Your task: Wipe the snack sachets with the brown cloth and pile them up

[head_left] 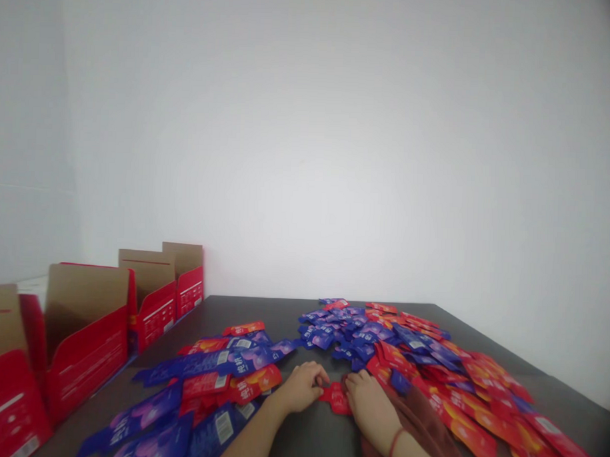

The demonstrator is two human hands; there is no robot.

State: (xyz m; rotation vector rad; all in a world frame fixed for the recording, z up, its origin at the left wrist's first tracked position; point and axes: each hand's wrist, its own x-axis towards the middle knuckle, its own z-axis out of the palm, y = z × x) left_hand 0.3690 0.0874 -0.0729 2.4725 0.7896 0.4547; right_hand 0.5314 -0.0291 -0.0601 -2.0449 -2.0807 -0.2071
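In the head view a small red sachet (338, 398) lies low in the middle of the dark table, between my two hands. My left hand (304, 387) has its fingers curled, with the thumb at the sachet's narrow left end. My right hand (371, 403), a red band at its wrist, is closed on a brown cloth (421, 419) and rests at the sachet's right side, covering part of it. The cloth trails under my right forearm toward the lower right. My right fingertips are partly hidden.
Blue and red sachets (225, 360) lie in layers on the left. A larger loose heap of blue and orange-red sachets (371, 334) spreads from the back to the right. Several open red cardboard boxes (87, 361) line the left edge. A white wall (307, 155) stands behind the table.
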